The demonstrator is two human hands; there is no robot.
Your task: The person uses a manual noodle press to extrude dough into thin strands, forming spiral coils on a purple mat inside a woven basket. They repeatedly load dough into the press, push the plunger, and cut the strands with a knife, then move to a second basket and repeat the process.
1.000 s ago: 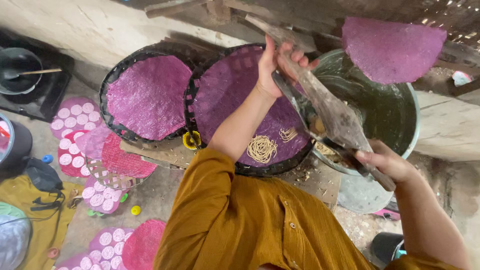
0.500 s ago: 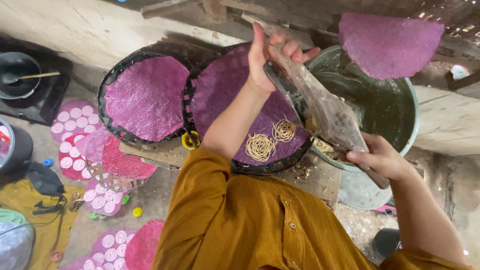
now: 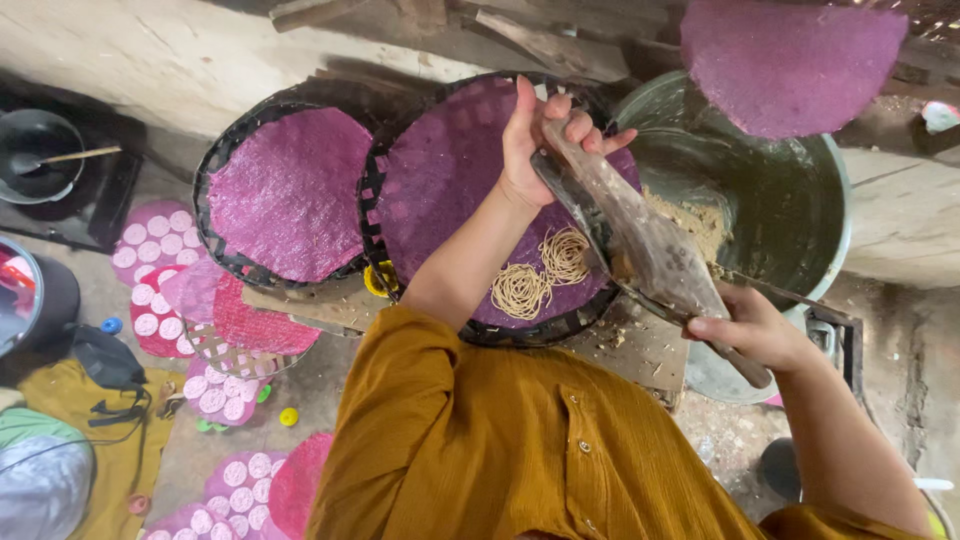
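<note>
Still raised, left hand steadies the blade right hand grips.

Wall: rough pale plaster | Beams: weathered timber along top | Floor: bare grey concrete, ochre cloth at left | Light: diffuse daylight

Press: dull worn metal w/ wood handle, rough, dough-smeared, gripped by both hands, left & right. Trays: dark woven basketry, matt. Sheets: purple, matt, pebbly texture. Noodle coils: pale, stringy. Basin: grey-green metal, faint sheen. Worktop: rough wood, crumb-strewn. Shirt: mustard cloth, crinkled weave.
</note>
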